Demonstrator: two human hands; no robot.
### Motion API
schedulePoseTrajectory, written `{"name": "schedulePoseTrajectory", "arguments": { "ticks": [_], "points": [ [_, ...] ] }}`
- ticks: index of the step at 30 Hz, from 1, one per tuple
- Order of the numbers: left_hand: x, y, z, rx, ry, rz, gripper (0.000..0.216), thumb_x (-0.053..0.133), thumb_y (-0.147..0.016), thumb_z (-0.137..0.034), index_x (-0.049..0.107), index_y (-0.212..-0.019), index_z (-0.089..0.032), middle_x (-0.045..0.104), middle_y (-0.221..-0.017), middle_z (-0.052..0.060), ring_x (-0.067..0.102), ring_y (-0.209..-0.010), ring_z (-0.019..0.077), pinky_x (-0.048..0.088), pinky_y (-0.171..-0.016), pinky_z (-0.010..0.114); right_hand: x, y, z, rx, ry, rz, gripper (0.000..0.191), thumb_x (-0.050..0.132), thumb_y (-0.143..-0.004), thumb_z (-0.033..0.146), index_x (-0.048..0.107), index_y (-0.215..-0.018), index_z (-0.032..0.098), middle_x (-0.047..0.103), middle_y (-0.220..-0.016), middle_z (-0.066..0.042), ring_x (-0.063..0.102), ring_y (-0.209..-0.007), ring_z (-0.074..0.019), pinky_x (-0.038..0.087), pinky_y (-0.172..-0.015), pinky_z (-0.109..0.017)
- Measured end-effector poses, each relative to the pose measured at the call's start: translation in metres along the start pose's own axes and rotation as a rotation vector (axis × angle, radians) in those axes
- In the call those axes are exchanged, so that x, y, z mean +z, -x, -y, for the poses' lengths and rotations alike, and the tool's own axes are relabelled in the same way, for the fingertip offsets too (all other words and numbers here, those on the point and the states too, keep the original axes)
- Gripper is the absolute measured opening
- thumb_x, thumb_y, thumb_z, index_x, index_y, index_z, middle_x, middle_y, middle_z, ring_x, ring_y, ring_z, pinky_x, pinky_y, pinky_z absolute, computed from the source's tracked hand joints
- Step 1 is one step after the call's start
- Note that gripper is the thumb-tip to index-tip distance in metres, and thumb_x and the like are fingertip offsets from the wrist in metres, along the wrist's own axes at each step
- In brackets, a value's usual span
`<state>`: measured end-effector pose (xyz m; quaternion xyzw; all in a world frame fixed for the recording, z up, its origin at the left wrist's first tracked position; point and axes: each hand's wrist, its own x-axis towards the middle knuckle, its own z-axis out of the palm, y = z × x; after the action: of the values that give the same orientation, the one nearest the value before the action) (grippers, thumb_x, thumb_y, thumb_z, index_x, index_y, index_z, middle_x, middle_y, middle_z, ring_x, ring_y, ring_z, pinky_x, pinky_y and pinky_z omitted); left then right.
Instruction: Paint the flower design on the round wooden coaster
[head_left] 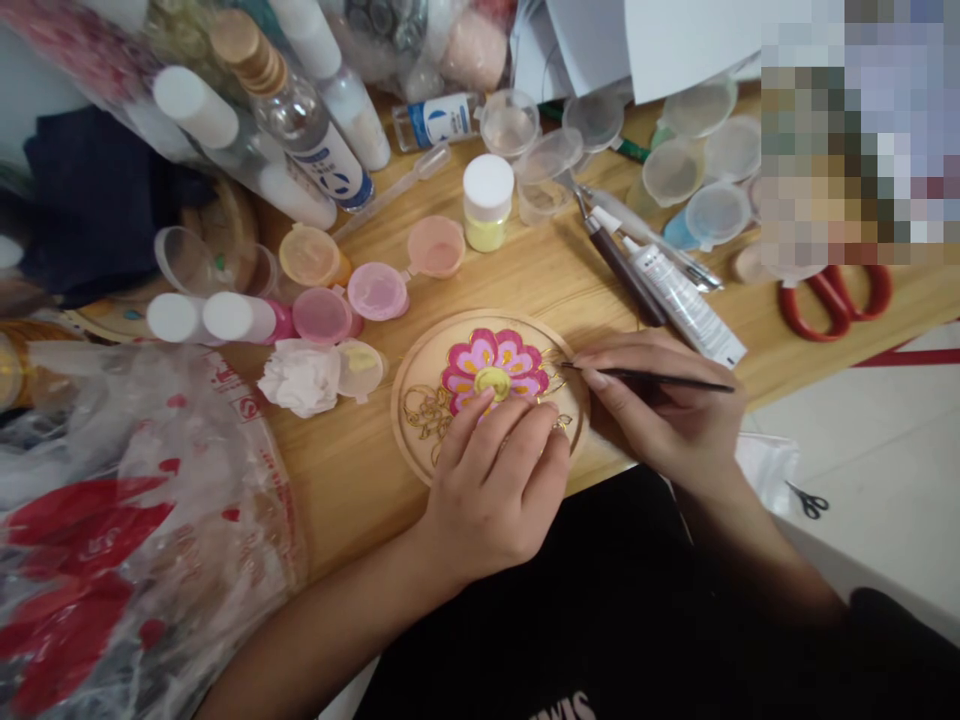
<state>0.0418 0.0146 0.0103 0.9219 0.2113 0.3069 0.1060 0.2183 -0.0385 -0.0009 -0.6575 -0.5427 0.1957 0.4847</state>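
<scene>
A round wooden plate (414, 377) with a raised rim lies near the table's front edge. On it is a pink and magenta flower (480, 352) with a yellow centre, orange marks and gold outlines; gold-line leaves beside it are uncoloured. My left hand (501, 480) rests over the plate's lower part, fingers laid on the flower and slightly apart, hiding some of the design. At the plate's right side, my right hand (664, 410) pinches a thin dark paintbrush (671, 379). The brush tip points left, at the outlines right of the flower; whether it touches cannot be made out.
Small paint cups (379, 291) and a yellow-filled jar (487, 205) stand behind the plate. Crumpled tissue (301, 378) sits left. A white tube (686, 300), dark-handled tool (624, 270) and red-handled scissors (817, 307) lie right. Bottles (307, 140) and a plastic bag (150, 540) crowd the left.
</scene>
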Motion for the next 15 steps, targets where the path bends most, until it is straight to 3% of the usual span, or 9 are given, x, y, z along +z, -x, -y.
{"name": "schedulePoseTrajectory", "arguments": {
  "ticks": [15],
  "points": [
    [0.0001, 0.0013, -0.0002, 0.001, 0.002, 0.016, 0.01, 0.065, -0.08, -0.009, 0.067, -0.09, -0.013, 0.069, -0.099, 0.009, 0.063, -0.1, 0.022, 0.049, -0.097, 0.04, -0.0005, 0.0005, -0.0021, -0.041, 0.004, 0.014, 0.023, 0.066, -0.082, 0.009, 0.072, -0.098, 0.025, 0.074, -0.092, -0.003, 0.069, -0.087, -0.0172, 0.056, -0.078, -0.034]
  ]
}}
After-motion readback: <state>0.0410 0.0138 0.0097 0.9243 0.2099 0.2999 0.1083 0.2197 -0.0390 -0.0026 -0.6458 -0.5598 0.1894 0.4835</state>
